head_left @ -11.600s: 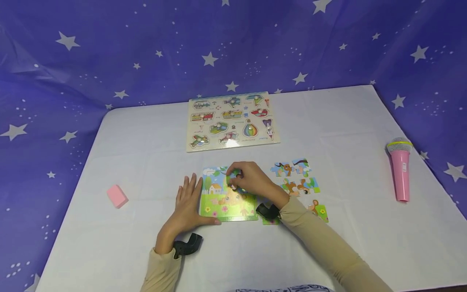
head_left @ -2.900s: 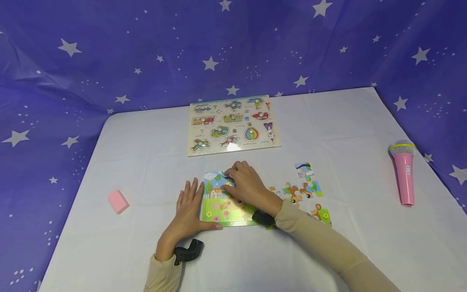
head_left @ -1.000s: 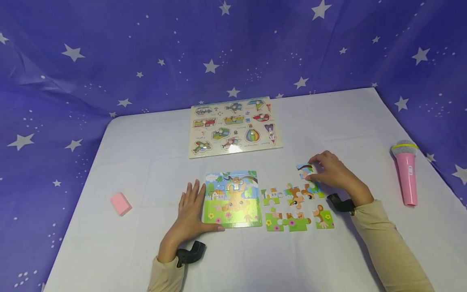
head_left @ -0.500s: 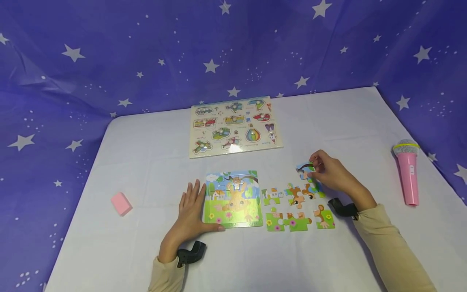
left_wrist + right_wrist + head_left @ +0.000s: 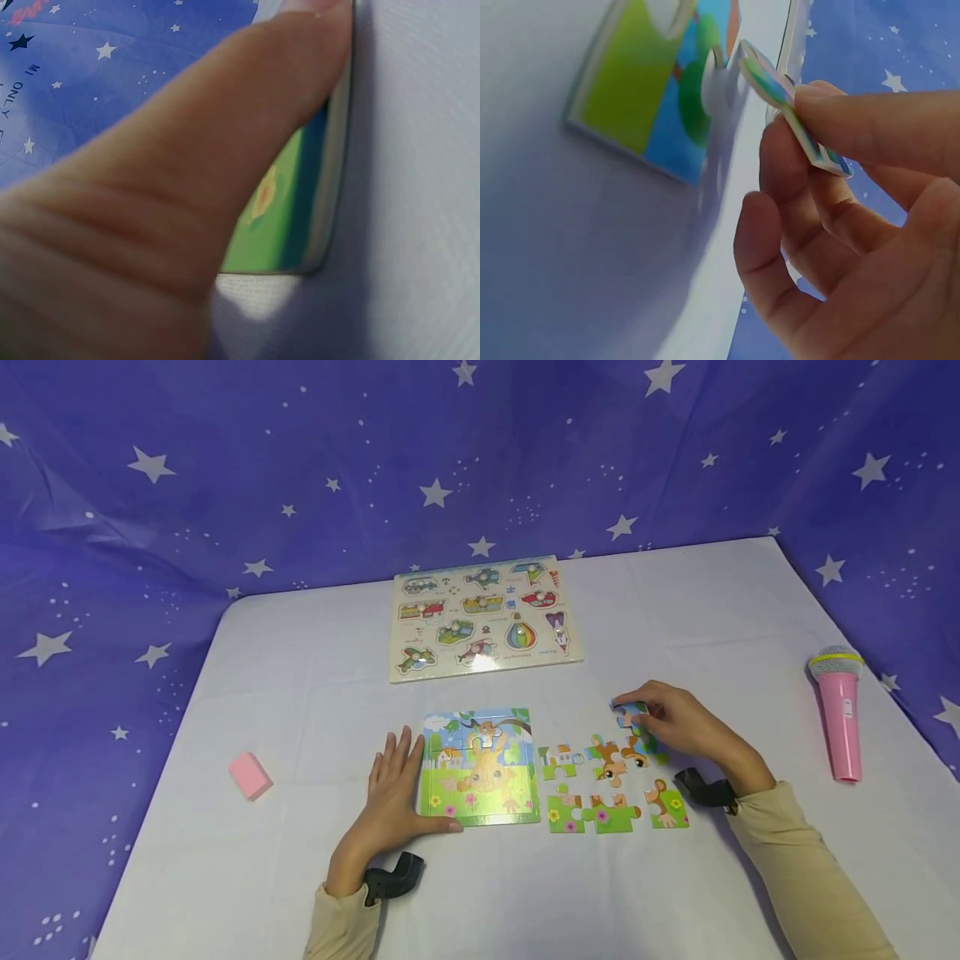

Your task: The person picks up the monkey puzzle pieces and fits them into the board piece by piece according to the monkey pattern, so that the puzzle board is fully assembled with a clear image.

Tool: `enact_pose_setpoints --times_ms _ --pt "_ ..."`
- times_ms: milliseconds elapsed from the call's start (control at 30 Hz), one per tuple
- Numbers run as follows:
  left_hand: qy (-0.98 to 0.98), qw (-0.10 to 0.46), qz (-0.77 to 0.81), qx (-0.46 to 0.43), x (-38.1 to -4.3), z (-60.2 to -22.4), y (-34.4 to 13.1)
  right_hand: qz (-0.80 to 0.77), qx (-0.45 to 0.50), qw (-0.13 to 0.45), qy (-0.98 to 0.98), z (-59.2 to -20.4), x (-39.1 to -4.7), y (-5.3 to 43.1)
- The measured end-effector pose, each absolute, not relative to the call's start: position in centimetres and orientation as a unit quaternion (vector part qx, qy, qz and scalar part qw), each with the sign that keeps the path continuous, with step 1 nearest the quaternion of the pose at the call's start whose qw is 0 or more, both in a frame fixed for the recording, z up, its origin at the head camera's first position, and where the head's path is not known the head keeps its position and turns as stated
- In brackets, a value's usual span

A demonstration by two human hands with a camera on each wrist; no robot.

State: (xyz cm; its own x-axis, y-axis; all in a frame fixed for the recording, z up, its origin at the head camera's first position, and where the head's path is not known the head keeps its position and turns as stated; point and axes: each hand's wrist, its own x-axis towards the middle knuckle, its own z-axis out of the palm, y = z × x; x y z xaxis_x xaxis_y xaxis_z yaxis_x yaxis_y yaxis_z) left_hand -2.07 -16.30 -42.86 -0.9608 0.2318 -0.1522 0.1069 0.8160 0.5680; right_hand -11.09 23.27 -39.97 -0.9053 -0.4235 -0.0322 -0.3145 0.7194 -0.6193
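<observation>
At mid-bench (image 5: 300, 693), I see the left hand (image 5: 393, 789), fingers straight and spread, against the left edge of a square, green-and-blue printed puzzle tray (image 5: 480, 821), thumb on its near edge. Toward the bench's right edge, the right hand (image 5: 682, 722) pinches a thin, blue printed jigsaw piece (image 5: 627, 716) between thumb and fingers, tilted above the white cloth. I note loose multicoloured jigsaw pieces (image 5: 617, 821) right of the tray, and a pink, grey-headed microphone (image 5: 838, 727) near the bench's right edge.
</observation>
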Motion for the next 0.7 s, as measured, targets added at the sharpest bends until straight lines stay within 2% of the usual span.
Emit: enact_pose_setpoints --times_ms 267,700 --pt "0.947 0.110 0.290 0.088 -2.0 -42.6 -16.3 -0.335 -0.203 0.071 0.917 -39.9 -10.7 21.9" --pt "0.948 0.103 0.287 0.093 -2.1 -42.8 -16.3 -0.355 -0.242 0.065 0.900 -39.5 -10.3 15.0"
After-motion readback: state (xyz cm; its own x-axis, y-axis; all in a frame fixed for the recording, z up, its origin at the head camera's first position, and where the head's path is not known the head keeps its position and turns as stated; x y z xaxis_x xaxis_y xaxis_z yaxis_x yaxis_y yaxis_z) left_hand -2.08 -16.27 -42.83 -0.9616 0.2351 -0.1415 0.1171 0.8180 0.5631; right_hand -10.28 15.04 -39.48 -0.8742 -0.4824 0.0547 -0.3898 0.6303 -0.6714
